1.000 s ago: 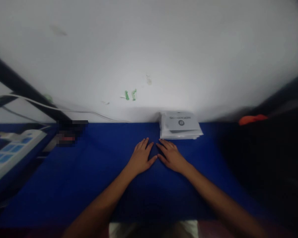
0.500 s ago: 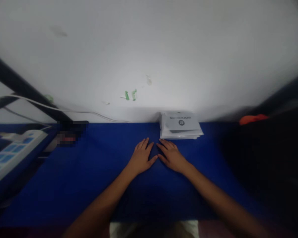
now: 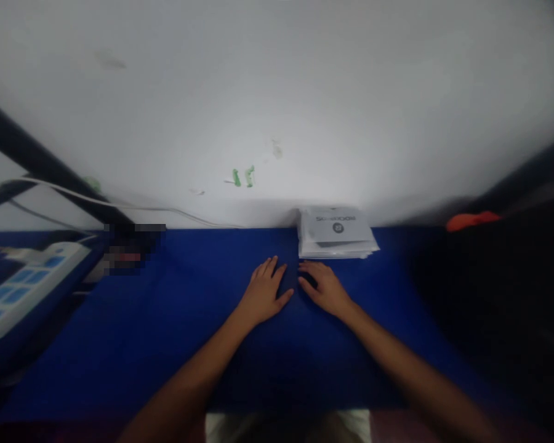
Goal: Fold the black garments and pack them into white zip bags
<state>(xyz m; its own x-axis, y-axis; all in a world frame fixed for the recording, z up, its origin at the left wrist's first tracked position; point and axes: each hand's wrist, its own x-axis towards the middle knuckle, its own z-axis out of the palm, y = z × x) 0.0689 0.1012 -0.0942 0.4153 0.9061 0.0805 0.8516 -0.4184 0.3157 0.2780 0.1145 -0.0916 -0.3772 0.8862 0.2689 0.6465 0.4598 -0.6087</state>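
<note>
My left hand (image 3: 268, 291) lies flat on the blue table surface (image 3: 166, 332), fingers spread and nothing in it. To its right, my right hand (image 3: 322, 285) rests with the fingers slightly curled and the thumb apart, also holding nothing. A small gap separates the two hands. Just beyond my right hand, against the wall, sits a stack of flat white packages (image 3: 337, 231) in clear plastic, with dark printed lettering that appears upside down. The right fingertips are close to the stack's front edge; whether they touch it I cannot tell.
A white power strip (image 3: 23, 286) with blue socket faces stands at the left, a plug in it. A white cable (image 3: 161, 209) runs along the white wall (image 3: 332, 111). Black frame bars (image 3: 50, 160) rise at left. An orange object (image 3: 473, 221) lies on something dark at right.
My right hand has drawn slightly to the right, away from the left, and its fingers have curled a little. My left hand has stayed in place.
</note>
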